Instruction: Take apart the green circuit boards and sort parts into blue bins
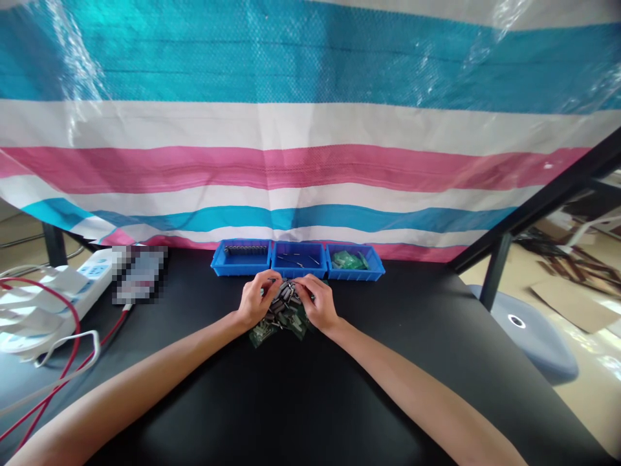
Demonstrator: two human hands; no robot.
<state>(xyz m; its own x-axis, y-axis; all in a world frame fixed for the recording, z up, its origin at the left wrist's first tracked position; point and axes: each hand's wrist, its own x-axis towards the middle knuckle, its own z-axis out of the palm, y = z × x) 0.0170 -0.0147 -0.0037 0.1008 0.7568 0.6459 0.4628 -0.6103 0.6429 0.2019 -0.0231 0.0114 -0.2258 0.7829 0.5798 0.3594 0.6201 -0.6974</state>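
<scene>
A heap of small dark metal parts and little clear packets [286,314] lies on the black table between my hands. My left hand [255,299] is closed at the heap's left side, thumb and fingers pinched together. My right hand [317,301] is closed in a similar pinch at the right side. What either hand holds is too small to name. Just behind stand three blue bins: the left bin [242,266] has a row of small dark cylindrical parts, the middle bin [298,268] a few thin metal rods, the right bin [356,272] green-tinted packets.
A white power strip [99,265] with plugs and red and white cables stands at the left, beside a blurred-out device [140,275]. A striped sheet [291,162] hangs behind the bins. A grey stool [528,333] stands beyond the table's right edge, near a black frame post [495,272].
</scene>
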